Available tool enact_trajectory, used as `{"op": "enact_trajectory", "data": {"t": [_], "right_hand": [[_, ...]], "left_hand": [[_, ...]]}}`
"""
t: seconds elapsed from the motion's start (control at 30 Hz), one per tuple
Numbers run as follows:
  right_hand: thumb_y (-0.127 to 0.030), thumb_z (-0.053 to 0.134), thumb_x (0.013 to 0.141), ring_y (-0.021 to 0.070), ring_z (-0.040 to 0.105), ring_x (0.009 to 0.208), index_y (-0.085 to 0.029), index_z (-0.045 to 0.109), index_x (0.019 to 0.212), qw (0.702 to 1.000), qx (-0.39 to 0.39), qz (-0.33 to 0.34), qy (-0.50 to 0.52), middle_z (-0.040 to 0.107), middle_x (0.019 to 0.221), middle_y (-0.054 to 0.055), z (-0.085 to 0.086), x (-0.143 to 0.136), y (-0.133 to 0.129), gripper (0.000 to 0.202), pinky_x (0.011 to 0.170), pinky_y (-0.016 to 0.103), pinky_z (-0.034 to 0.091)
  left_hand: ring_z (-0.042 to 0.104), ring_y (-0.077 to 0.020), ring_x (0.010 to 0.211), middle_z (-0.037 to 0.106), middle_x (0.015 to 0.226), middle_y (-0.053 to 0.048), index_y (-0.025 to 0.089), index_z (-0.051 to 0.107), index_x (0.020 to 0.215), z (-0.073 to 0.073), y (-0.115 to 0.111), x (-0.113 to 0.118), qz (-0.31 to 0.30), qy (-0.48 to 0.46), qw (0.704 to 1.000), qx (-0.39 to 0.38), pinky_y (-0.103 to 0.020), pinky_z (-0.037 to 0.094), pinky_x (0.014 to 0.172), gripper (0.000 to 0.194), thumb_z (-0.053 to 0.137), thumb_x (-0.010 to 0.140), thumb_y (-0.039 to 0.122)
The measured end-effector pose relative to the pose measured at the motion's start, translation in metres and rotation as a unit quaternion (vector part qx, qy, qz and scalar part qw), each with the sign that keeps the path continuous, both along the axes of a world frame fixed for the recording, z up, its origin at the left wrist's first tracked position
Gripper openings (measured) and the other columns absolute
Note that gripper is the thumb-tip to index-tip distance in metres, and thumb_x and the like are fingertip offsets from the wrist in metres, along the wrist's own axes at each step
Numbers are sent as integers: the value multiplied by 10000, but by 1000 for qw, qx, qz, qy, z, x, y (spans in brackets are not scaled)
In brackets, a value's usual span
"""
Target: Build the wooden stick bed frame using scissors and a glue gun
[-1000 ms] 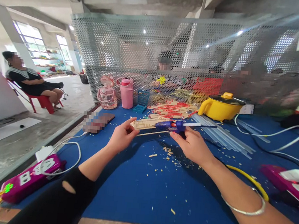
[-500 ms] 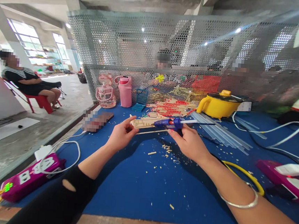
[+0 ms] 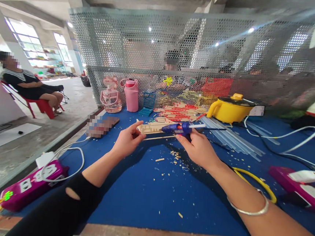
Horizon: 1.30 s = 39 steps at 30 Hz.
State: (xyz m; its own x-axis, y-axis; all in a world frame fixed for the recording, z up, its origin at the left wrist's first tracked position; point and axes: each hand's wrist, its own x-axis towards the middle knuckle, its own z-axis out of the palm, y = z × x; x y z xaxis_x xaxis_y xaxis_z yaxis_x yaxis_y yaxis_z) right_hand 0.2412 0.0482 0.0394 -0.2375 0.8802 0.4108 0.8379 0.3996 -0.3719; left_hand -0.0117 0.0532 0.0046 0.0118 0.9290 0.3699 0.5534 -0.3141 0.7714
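My left hand (image 3: 128,139) pinches the left end of a small pale wooden stick frame (image 3: 148,129), held a little above the blue table. In my right hand (image 3: 200,147) is a blue hot glue gun (image 3: 176,127), its nozzle pointing left against or close to the frame. A white glue stick (image 3: 197,126) pokes out of the back of the gun. One thin stick runs below the frame between my two hands; the right fingertips are at its right end. My right fingers behind the gun's handle are partly hidden.
Small wood scraps (image 3: 175,155) lie under my hands. Behind are wooden sticks (image 3: 177,112), clear glue sticks (image 3: 233,137), a yellow pot (image 3: 231,109), a pink bottle (image 3: 131,95) and a mesh partition (image 3: 125,45). Power strips (image 3: 34,184) and cables flank both sides. A person (image 3: 25,84) sits at left.
Both hands stay almost in place with the frame and glue gun. The glue stick at the back of the gun seems to stick out slightly less. The view has shifted slightly.
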Motion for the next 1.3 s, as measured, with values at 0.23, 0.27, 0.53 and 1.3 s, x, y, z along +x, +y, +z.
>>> {"op": "enact_trajectory", "data": {"t": [0.23, 0.27, 0.53, 1.3], "right_hand": [[-451, 425, 899, 288, 628, 1014, -177, 594, 1030, 1000, 1, -3, -11, 702, 1026, 125, 1, 1, 0, 347, 789, 323, 460], [-454, 424, 897, 290, 633, 995, -178, 594, 1023, 1000, 0, -6, -13, 705, 1012, 125, 2, 2, 0, 348, 773, 322, 459], [-450, 424, 896, 269, 648, 924, -173, 586, 1022, 1000, -7, 1, -1, 708, 972, 119, 4, 2, 2, 344, 737, 302, 451], [-440, 446, 884, 282, 648, 906, -169, 603, 1002, 1000, -11, -16, 5, 708, 943, 119, 2, 2, 2, 334, 735, 319, 444]], "left_hand": [[534, -119, 608, 627, 748, 6, 185, 474, 1340, -2, 2, -1, 0, 11, 1000, 6, -260, 433, 641, 592, 582, 787, 366], [534, -118, 610, 625, 747, 6, 184, 476, 1338, -2, 2, -2, 1, 11, 1000, 7, -261, 434, 641, 590, 582, 787, 366], [524, -113, 602, 602, 725, 15, 185, 469, 1342, -3, 2, -2, -7, 4, 1000, 7, -262, 434, 637, 590, 582, 793, 371], [530, -110, 615, 603, 726, 23, 176, 472, 1335, -1, 0, -1, -6, 12, 1000, 7, -260, 429, 651, 579, 585, 796, 353]]}}
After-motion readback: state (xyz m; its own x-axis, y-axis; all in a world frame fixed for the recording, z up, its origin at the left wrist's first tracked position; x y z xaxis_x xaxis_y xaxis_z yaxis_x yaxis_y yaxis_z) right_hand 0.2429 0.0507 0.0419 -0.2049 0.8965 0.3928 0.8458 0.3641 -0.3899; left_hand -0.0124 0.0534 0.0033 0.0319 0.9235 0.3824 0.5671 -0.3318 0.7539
